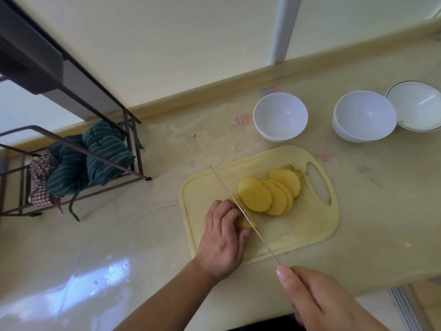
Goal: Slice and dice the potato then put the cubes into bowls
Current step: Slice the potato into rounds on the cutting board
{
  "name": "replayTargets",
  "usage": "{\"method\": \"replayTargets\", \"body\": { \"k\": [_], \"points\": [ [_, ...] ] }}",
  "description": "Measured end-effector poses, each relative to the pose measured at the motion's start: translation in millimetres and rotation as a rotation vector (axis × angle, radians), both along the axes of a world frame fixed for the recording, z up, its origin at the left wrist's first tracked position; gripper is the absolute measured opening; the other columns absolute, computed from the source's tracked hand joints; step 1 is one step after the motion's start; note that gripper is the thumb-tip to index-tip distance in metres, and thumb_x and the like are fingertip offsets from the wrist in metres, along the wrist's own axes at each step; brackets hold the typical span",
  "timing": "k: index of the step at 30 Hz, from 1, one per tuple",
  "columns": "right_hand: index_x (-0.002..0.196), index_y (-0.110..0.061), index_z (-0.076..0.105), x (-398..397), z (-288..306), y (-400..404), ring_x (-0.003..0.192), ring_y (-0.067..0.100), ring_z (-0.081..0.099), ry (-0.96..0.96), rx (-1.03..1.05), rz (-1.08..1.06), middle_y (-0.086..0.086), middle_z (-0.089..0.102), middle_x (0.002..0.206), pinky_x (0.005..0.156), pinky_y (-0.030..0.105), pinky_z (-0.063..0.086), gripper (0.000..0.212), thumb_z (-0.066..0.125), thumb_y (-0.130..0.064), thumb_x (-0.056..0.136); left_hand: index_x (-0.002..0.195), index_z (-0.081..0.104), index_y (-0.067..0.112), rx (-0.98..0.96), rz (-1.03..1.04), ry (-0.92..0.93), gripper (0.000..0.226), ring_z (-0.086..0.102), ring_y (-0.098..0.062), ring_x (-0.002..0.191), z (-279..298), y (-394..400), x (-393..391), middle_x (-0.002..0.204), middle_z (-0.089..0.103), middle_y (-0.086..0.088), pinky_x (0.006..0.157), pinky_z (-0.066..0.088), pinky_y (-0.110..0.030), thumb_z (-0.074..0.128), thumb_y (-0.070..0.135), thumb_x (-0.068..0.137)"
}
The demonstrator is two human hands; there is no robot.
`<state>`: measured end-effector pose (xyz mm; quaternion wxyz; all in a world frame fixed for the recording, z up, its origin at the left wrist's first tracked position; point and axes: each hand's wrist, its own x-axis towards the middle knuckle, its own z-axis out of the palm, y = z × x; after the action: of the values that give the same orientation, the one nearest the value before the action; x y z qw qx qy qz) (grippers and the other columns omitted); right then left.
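On the pale yellow cutting board (pixel 298 232) lies a fanned row of several round potato slices (pixel 269 194). My left hand (pixel 223 240) grips the uncut end of the potato (pixel 244 223), most of it hidden under my fingers. The knife (pixel 241 209) stands with its thin blade down in the potato, right beside my left fingertips. My right hand (pixel 319 299) grips the knife's handle at the counter's near edge, forefinger laid along the top. A white bowl (pixel 280 117) stands beyond the board, with a second white bowl (pixel 364 115) to its right.
A gold-rimmed white bowl (pixel 416 106) leans behind the second bowl at the far right. A dark wire rack (pixel 71 149) holding green striped cloths (pixel 95 158) stands on the counter at the left. The wall runs close behind the bowls.
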<state>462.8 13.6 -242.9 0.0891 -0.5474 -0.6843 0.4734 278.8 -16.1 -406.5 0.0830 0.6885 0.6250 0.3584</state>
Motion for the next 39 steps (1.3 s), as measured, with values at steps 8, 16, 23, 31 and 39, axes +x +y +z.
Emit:
{"method": "replayTargets", "body": {
  "k": [8, 16, 23, 31, 39],
  "points": [
    [0.059, -0.024, 0.051, -5.2, -16.4, 6.2, 0.056, 0.009, 0.056, 0.097, -0.235, 0.032, -0.007, 0.057, 0.052, 0.065, 0.031, 0.046, 0.056, 0.033, -0.071, 0.084, 0.128, 0.044, 0.004, 0.006, 0.002, 0.003, 0.034, 0.049, -0.04, 0.121, -0.3, 1.2, -0.7, 0.134, 0.044, -0.015, 0.113, 0.036, -0.044, 0.035, 0.03, 0.109],
    [0.064, -0.031, 0.061, -9.1, -22.0, -3.7, 0.054, 0.008, 0.055, 0.085, -0.202, -0.048, -0.004, 0.055, 0.052, 0.064, 0.033, 0.048, 0.059, 0.026, -0.076, 0.082, 0.124, 0.045, 0.004, -0.001, -0.012, -0.009, 0.032, 0.047, -0.038, 0.12, 0.6, 1.2, -1.2, 0.13, 0.042, -0.013, 0.113, 0.036, -0.042, 0.036, 0.03, 0.109],
    [0.122, -0.023, 0.056, 25.4, -43.3, -26.7, 0.071, 0.012, 0.067, 0.003, -0.094, 0.097, 0.002, 0.072, 0.077, 0.068, 0.03, 0.052, 0.027, 0.04, -0.034, 0.103, 0.122, 0.045, 0.005, 0.008, -0.014, -0.011, 0.03, 0.047, -0.035, 0.119, 1.4, 1.8, -0.5, 0.127, 0.042, -0.012, 0.113, 0.035, -0.039, 0.035, 0.031, 0.108],
    [0.06, -0.021, 0.048, -1.7, -67.0, -1.7, 0.048, 0.005, 0.042, 0.06, -0.341, 0.004, 0.0, 0.045, 0.049, 0.056, 0.033, 0.037, 0.058, 0.032, -0.073, 0.081, 0.122, 0.044, 0.007, -0.009, -0.013, -0.028, 0.03, 0.045, -0.036, 0.122, 2.6, 1.1, -0.4, 0.13, 0.042, -0.012, 0.112, 0.038, -0.042, 0.036, 0.031, 0.108],
    [0.067, -0.015, 0.046, 16.7, -52.6, 36.3, 0.042, 0.013, 0.018, 0.216, -0.893, -0.17, 0.005, 0.029, 0.055, 0.04, 0.019, 0.017, 0.054, 0.038, -0.065, 0.087, 0.123, 0.044, 0.009, 0.003, -0.022, -0.02, 0.027, 0.044, -0.036, 0.123, 5.2, -1.7, -1.0, 0.13, 0.041, -0.01, 0.107, 0.041, -0.045, 0.038, 0.031, 0.109]
  ]
}}
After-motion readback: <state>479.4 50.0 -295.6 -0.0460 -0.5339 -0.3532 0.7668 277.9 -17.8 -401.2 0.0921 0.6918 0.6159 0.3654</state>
